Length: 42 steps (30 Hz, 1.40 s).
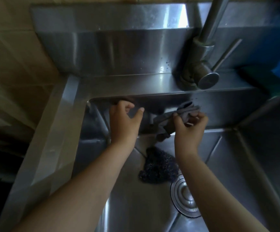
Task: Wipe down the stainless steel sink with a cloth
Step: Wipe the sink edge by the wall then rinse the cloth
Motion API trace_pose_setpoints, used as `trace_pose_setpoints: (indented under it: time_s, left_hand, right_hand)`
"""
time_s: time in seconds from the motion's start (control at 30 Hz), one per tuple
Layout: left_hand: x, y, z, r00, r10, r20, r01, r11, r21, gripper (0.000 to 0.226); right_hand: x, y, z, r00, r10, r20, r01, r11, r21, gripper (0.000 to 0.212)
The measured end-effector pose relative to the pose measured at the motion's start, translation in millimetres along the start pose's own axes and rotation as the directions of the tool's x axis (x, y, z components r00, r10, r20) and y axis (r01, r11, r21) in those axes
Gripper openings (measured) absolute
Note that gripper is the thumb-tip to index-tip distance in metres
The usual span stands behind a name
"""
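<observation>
Fingers (201, 116) of my right hand (190, 129) clamped on grey cloth (166, 122), bunched over sink (52, 134) basin near back wall, likely gathering for firmer wipe. My left hand (125, 122) empty, fingers loosely apart. Dark scourer (157, 166) beside drain (185, 196).

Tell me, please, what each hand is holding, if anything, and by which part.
The right hand grips the grey cloth by its bunched upper end; the rest hangs loose. The left hand, fingers loosely curled, holds nothing.
</observation>
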State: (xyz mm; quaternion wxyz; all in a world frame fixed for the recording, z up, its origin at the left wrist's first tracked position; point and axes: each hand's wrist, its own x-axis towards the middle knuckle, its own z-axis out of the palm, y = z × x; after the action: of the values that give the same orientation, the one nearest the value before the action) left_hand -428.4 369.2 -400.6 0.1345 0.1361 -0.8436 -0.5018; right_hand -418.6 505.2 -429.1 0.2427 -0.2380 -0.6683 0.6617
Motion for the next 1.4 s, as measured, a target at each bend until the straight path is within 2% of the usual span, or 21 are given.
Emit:
trace_pose_setpoints:
  time_s: [0.17,0.3,0.6,0.97,1.2,1.3,1.4]
  left_hand:
    - [-3.3,6.4,14.4,0.994,-0.005,-0.113,0.007,1.0,0.017,0.025]
    - [-4.3,11.4,24.6,0.985,-0.037,-0.17,0.038,0.999,0.001,0.031]
    - [-4.4,14.5,39.7,0.961,-0.063,-0.268,0.05,0.997,-0.057,0.037]
    - [-4.7,10.8,41.8,0.965,-0.038,-0.261,0.016,0.996,-0.083,0.038]
    - [-4.4,10.2,42.3,0.962,-0.038,-0.269,0.011,0.995,-0.1,0.038]
    - [-5.3,12.5,42.1,0.961,-0.041,-0.272,0.017,0.996,-0.091,0.039]
    - [-5.4,14.2,41.6,0.962,-0.049,-0.268,0.024,0.995,-0.094,0.039]
  right_hand:
    - [1.1,-26.9,5.9,0.985,-0.127,0.115,0.12,0.99,0.072,0.035]
    - [-1.9,-26.9,15.5,0.972,-0.127,0.198,0.136,0.99,-0.033,0.034]
    - [6.1,-12.6,26.9,0.985,-0.107,0.133,0.134,0.969,-0.209,0.037]
    - [17.5,54.4,19.3,0.99,0.128,0.064,-0.097,0.931,-0.353,0.035]
    - [20.8,87.9,16.3,0.973,0.224,0.059,-0.179,0.889,-0.421,0.035]
    - [21.9,85.3,15.5,0.97,0.238,0.056,-0.195,0.891,-0.409,0.035]
    - [20.1,69.2,15.3,0.967,0.248,0.054,-0.219,0.921,-0.323,0.033]
